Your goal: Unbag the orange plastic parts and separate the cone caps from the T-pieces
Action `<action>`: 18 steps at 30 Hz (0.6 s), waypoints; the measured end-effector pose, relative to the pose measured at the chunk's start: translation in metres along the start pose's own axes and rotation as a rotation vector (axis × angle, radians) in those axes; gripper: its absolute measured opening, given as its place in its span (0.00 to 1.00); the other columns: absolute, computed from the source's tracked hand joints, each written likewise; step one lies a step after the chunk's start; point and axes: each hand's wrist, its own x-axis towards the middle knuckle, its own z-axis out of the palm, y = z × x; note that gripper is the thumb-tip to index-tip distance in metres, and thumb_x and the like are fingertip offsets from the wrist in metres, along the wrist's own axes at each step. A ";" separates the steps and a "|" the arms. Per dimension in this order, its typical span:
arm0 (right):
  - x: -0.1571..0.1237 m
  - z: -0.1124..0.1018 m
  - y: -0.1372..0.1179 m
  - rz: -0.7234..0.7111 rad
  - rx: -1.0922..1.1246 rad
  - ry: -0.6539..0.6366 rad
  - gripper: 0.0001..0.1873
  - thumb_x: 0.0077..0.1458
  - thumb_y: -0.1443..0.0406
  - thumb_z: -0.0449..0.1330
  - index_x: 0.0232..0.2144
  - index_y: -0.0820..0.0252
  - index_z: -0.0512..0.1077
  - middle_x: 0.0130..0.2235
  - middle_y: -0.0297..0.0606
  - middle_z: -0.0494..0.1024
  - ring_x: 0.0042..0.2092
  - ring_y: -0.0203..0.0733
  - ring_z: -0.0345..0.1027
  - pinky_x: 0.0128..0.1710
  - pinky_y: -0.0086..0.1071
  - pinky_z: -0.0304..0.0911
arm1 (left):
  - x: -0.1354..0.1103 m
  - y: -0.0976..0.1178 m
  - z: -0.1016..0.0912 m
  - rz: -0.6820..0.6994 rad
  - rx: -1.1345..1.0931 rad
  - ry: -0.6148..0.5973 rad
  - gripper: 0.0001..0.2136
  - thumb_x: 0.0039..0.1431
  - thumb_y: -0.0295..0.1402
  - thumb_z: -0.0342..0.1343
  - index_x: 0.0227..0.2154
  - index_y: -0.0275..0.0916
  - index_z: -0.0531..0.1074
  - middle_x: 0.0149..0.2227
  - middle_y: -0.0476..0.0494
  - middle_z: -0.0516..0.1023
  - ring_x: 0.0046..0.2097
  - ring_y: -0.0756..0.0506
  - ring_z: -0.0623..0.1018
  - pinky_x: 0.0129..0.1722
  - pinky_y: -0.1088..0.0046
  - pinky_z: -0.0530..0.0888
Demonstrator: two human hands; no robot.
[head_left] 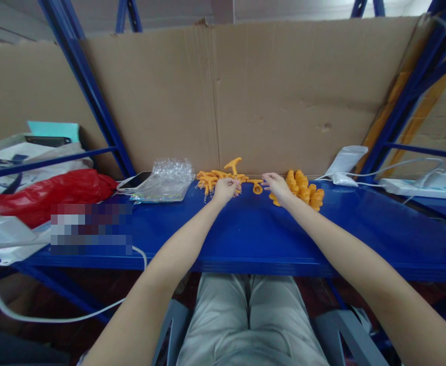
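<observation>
My left hand (226, 189) is at the right end of a pile of orange plastic pieces (207, 179), its fingertips pressed together. Whatever they may pinch is too small to make out. Thin curly strands (206, 197) show at the pile's front edge, and a T-shaped orange piece (233, 163) sticks up behind my left hand. Between my hands lies an orange piece with a round end (258, 188). My right hand (278, 187) is just right of it, fingers stretched leftward and apart, seemingly holding nothing. Chunky, knobbly orange pieces (302, 188) stand grouped beside and partly behind my right hand.
A blue shelf top (245, 239) carries everything, with cardboard (284, 96) behind. To the left are a clear plastic bag (169, 179), a phone (137, 180) and a red bag (73, 190). Right are a white adapter (345, 178) with cables and a power strip (417, 188). Blue posts (93, 96) flank the space.
</observation>
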 end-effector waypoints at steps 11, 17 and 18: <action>-0.005 0.034 -0.009 -0.176 -1.186 -0.234 0.23 0.64 0.62 0.52 0.58 0.67 0.65 0.59 0.59 0.67 0.62 0.58 0.61 0.58 0.48 0.59 | 0.023 -0.029 -0.029 -0.125 0.248 0.013 0.05 0.62 0.27 0.54 0.35 0.34 0.75 0.25 0.46 0.77 0.20 0.52 0.73 0.23 0.78 0.71; -0.001 0.047 -0.006 -0.154 -1.287 -0.210 0.20 0.64 0.66 0.50 0.56 0.65 0.67 0.56 0.59 0.68 0.58 0.54 0.66 0.53 0.43 0.64 | 0.027 -0.034 -0.026 -0.089 0.349 -0.023 0.11 0.65 0.30 0.48 0.38 0.36 0.75 0.26 0.43 0.79 0.21 0.51 0.74 0.23 0.78 0.71; -0.001 0.048 -0.006 -0.169 -1.285 -0.202 0.20 0.64 0.69 0.49 0.56 0.65 0.66 0.55 0.58 0.68 0.57 0.53 0.68 0.52 0.41 0.64 | 0.027 -0.033 -0.026 -0.093 0.387 -0.038 0.11 0.64 0.31 0.47 0.38 0.35 0.76 0.26 0.43 0.78 0.22 0.50 0.74 0.24 0.77 0.72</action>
